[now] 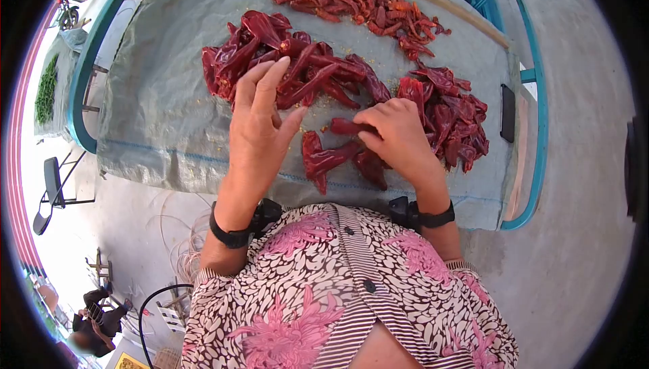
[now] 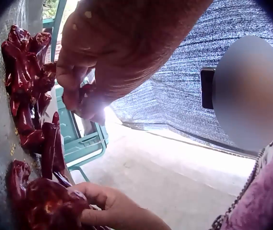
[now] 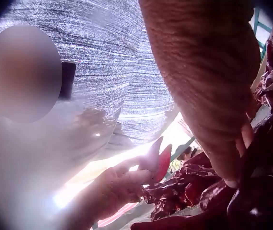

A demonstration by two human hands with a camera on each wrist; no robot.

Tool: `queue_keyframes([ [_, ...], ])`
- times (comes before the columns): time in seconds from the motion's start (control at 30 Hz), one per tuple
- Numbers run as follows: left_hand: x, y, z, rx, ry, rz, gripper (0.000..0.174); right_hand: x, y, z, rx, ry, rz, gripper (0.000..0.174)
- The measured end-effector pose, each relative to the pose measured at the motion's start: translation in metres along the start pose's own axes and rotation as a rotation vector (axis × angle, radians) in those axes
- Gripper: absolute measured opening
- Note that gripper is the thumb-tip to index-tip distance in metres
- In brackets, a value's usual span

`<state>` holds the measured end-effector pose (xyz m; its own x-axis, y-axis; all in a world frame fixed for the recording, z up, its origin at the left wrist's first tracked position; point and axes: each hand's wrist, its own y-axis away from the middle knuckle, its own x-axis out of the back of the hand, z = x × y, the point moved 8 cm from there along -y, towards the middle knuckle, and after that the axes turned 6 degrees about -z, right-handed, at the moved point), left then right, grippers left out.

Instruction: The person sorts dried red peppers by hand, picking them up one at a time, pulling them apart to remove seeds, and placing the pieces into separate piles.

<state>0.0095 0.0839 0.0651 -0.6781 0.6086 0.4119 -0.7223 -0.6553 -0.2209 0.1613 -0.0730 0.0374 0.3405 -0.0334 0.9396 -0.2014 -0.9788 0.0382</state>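
Dried red chili peppers lie in heaps on a grey-green woven sheet (image 1: 155,119). My right hand (image 1: 400,136) pinches a dried chili pepper (image 1: 345,126) between thumb and fingers, its tip pointing left. In the left wrist view the right hand (image 2: 119,211) shows low, close beside glossy peppers. My left hand (image 1: 253,129) is raised over the near edge of the large chili heap (image 1: 247,48), fingers extended and thumb spread apart. Loose peppers (image 1: 326,159) lie on the sheet between the hands, close to my body.
A darker chili heap (image 1: 456,122) lies right of my right hand, and smaller, shrivelled chilies (image 1: 365,4) spread at the back. A black phone-like object (image 1: 507,113) lies at the right edge. Teal metal rails (image 1: 537,132) frame the sheet. A folding chair (image 1: 53,183) stands on the left floor.
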Motion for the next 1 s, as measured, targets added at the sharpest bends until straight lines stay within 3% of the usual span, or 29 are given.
queue_keyframes([
  [0.13, -0.013, 0.007, 0.017, -0.204, -0.221, -0.116, 0.067, 0.025, -0.003, -0.007, 0.024, -0.178, 0.148, 0.020],
  [0.27, -0.048, 0.020, 0.009, -0.266, -0.198, -0.318, 0.056, 0.030, -0.008, -0.018, 0.091, -0.341, 0.149, 0.020],
  [0.43, -0.022, 0.011, 0.016, -0.260, -0.329, -0.111, 0.038, 0.054, 0.003, 0.015, -0.066, -0.255, 0.400, 0.028],
  [0.53, -0.005, 0.002, 0.012, -0.191, -0.371, 0.034, 0.035, 0.042, 0.019, 0.052, -0.420, -0.413, 0.343, 0.034],
  [0.63, -0.002, -0.013, 0.010, -0.112, -0.411, 0.052, 0.043, 0.040, 0.017, 0.036, -0.375, -0.092, 0.187, 0.051],
  [0.67, -0.002, -0.016, 0.013, -0.163, -0.441, 0.098, 0.045, 0.037, 0.015, 0.030, -0.356, 0.015, 0.127, 0.054],
  [0.7, -0.003, -0.020, 0.014, -0.216, -0.470, 0.143, 0.048, 0.025, 0.014, 0.032, -0.384, 0.080, 0.073, 0.070],
  [0.83, -0.007, -0.019, 0.019, -0.299, -0.493, 0.202, 0.053, -0.001, 0.013, 0.028, -0.346, 0.225, 0.036, 0.084],
  [1.0, -0.021, -0.008, 0.015, -0.302, -0.370, 0.060, 0.048, 0.002, 0.010, 0.044, -0.508, 0.148, 0.072, 0.072],
])
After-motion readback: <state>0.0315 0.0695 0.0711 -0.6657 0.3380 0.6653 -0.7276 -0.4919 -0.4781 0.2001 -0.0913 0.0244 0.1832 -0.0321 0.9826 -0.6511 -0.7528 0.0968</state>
